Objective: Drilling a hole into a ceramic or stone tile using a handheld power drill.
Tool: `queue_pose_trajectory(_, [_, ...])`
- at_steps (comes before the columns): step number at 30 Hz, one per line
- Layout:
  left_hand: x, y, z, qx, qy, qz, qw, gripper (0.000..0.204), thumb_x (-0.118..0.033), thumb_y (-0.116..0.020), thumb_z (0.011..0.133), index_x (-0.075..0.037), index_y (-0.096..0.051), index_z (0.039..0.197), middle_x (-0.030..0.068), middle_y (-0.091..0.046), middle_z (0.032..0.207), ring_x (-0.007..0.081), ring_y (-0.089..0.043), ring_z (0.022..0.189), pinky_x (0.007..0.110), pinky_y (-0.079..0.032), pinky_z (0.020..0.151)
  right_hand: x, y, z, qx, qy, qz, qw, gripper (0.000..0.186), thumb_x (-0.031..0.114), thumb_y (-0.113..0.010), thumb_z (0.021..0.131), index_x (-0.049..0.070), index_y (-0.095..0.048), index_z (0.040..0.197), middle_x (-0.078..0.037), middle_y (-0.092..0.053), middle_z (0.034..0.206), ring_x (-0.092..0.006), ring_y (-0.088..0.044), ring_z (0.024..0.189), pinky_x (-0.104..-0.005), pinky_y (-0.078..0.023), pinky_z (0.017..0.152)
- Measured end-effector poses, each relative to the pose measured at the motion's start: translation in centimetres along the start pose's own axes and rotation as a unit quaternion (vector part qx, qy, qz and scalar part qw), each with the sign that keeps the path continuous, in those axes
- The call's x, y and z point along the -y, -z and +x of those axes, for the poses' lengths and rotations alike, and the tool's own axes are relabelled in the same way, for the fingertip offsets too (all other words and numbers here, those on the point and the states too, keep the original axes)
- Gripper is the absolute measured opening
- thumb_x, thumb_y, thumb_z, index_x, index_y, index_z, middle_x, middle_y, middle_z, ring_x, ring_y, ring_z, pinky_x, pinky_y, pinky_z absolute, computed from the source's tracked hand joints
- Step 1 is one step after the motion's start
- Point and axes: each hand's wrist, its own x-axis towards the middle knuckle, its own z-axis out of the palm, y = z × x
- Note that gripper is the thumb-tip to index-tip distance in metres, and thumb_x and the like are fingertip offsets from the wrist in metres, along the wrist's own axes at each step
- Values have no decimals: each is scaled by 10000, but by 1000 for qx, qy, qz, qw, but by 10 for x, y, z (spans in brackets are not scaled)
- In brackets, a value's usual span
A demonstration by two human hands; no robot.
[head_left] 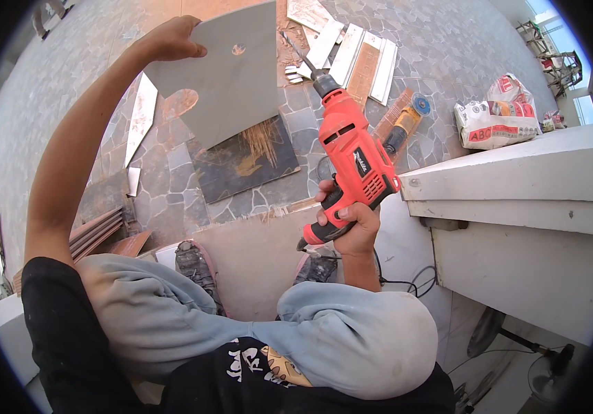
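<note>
My left hand [172,40] grips the upper left edge of a grey tile [231,90], thumb on its face. The tile is held up off the ground; it has a small round hole near its top and a rounded notch in its left side. In my right hand [357,231] is a red corded power drill [355,148], its long bit [296,50] pointing up and to the left, beside the tile and apart from it. A dark square board [241,169] with brown dust streaks lies on the ground below the tile.
An angle grinder [403,127] with a blue disc rests right of the drill. Cut tile strips [362,69] lie farther off. Printed bags [496,121] stand by a white ledge [510,176] at right. Stacked brown strips [96,234] are at left. The drill's cord [407,281] trails beside my knee.
</note>
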Motion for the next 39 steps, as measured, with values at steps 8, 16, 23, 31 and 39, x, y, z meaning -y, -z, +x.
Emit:
queue_pose_trajectory(8, [-4,5,-3,14,0,3,1000,476,-189,-781,778,41,-704,1188,239,-747,1087,367,-737,982,409,-561,928,-19,-20,1,46,1,-81,996,526,-35,-523,642,-109,-609,1156,-208,-666,954,-259,-672,787,-347,-555,552])
queue_pose_trajectory(16, [-2,-1,-4,-6,-12,13,1000,495,-205,-783,775,37,-694,1197,237,-739,1103,369,-729,993,411,-562,928,-18,-34,10,46,14,-150,987,314,-51,-546,650,-74,-642,949,-121,-664,812,-179,-642,655,-299,-526,570])
queue_pose_trajectory(23, [-7,1,-7,-16,-12,23,1000,501,-201,-793,773,41,-692,1200,232,-739,1099,363,-734,984,411,-573,912,-23,-36,12,8,40,-159,986,233,-50,-545,686,-68,-637,900,-100,-650,766,-147,-611,596,-275,-498,544])
queue_pose_trajectory(31, [-6,-1,-7,-11,7,-2,1000,455,-128,-761,824,61,-666,1227,226,-743,1090,346,-729,1013,408,-553,945,-35,-19,14,28,107,-233,966,222,-69,-581,718,-57,-639,932,-90,-673,803,-125,-623,634,-254,-504,585])
queue_pose_trajectory(39, [1,-1,0,-1,-8,-2,1000,486,-125,-772,801,71,-660,1231,236,-733,1120,358,-716,1044,409,-536,975,-38,-13,25,34,320,-500,804,683,-23,-698,712,-67,-545,1375,-159,-730,921,-212,-732,814,-308,-565,782])
